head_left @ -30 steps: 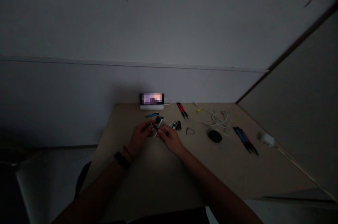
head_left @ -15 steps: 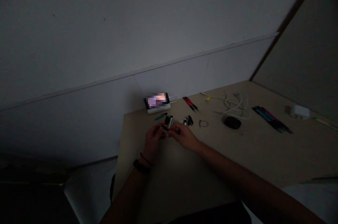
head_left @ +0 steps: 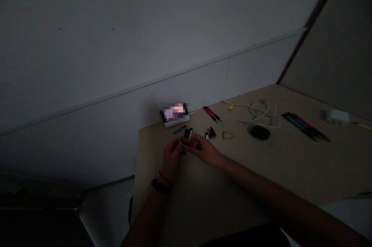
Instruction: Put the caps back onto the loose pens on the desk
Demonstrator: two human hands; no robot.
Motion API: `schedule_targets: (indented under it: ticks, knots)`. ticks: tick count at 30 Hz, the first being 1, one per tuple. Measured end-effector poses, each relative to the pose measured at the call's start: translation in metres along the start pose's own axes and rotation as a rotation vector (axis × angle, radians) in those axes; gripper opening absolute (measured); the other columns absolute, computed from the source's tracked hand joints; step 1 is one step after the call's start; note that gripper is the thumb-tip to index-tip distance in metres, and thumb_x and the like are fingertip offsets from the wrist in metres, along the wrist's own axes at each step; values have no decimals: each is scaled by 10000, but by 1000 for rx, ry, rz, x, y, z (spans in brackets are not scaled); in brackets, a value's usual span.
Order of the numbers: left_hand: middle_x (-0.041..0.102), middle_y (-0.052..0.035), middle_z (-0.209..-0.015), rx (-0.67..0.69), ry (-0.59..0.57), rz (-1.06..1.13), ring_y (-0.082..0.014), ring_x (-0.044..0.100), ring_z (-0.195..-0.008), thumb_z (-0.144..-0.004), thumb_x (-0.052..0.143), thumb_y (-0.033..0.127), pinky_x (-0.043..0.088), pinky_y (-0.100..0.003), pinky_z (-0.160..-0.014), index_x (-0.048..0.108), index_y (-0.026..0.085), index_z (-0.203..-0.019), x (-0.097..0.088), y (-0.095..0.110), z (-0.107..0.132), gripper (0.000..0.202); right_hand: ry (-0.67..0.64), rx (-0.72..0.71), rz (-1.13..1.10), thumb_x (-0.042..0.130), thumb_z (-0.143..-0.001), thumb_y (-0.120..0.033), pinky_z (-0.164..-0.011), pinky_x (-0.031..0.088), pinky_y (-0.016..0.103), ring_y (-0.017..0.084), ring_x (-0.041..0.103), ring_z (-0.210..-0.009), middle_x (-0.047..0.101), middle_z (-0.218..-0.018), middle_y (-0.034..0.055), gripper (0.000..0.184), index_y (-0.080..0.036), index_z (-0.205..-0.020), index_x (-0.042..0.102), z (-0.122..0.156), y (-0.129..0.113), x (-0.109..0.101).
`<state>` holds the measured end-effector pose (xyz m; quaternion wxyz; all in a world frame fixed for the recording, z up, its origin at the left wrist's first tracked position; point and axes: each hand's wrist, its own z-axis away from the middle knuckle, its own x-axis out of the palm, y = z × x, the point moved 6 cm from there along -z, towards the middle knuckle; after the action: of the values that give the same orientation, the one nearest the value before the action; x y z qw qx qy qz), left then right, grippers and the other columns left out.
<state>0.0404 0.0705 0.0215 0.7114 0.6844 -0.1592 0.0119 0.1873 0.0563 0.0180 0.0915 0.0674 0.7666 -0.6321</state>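
My left hand (head_left: 173,154) and my right hand (head_left: 205,150) meet at the middle of the wooden table (head_left: 247,169), with their fingertips together. Both hands pinch a small dark pen part (head_left: 184,143), and the dim light hides its exact shape. Just beyond my fingers lie a small cluster of black and white pen parts (head_left: 188,133) and a second cluster (head_left: 209,133). A short blue pen (head_left: 179,129) lies close behind my left hand.
A phone (head_left: 174,112) lies on a white power bank (head_left: 177,121) at the wall. Farther right are red-and-black pens (head_left: 211,113), a wire loop (head_left: 227,135), a white cable (head_left: 261,113), a black mouse (head_left: 260,132), a pen bundle (head_left: 305,127) and a white charger (head_left: 337,115).
The view has swung and tilted, so the table sits farther right and lower in the frame. My hands have drawn closer together around the small pen part.
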Motion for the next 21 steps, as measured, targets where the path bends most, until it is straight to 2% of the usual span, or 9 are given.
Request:
schedule_targets:
  ticks: [3,9,12,16,19,21]
  knots:
    - [706,-69,-999,0,-16,5,-105,609,-688,-793,749,445,498,-246,-671,711,170,-1028,0,0,-1,364,18,29,2,713,-793,-505,-545,397,251,130,526,-586,597,-721,-17,343,-195,-816,569,0,4,0]
    - [700,-65,-959,23,-44,-29,-104,587,-669,-804,735,453,494,-246,-662,705,161,-998,2,4,-1,351,-39,20,-34,611,-878,-487,-527,392,260,148,542,-562,592,-634,-11,307,-196,-781,598,1,3,2]
    - [695,-59,-936,21,-54,-26,-102,583,-671,-804,737,444,491,-242,-666,704,161,-990,3,6,0,340,-90,-22,-3,528,-932,-470,-563,412,275,159,561,-582,615,-646,8,341,-195,-747,611,2,-2,4]
    - [700,-68,-957,4,-29,-21,-116,609,-711,-787,750,444,494,-244,-674,707,158,-1001,2,4,0,360,-92,-77,65,483,-955,-445,-635,431,292,177,585,-655,631,-673,28,380,-196,-692,599,1,-7,3]
    - [707,-70,-961,2,-9,-32,-108,600,-687,-783,749,447,489,-244,-667,714,155,-1006,1,3,-1,370,-73,-51,71,488,-951,-453,-605,417,284,175,575,-638,619,-665,19,348,-198,-742,599,1,-7,3]
    - [706,-62,-937,4,4,-34,-101,588,-670,-782,749,443,484,-240,-659,717,153,-1000,1,3,-1,365,-49,-38,59,537,-928,-458,-570,398,270,164,556,-613,608,-667,0,281,-195,-865,613,2,-8,2]
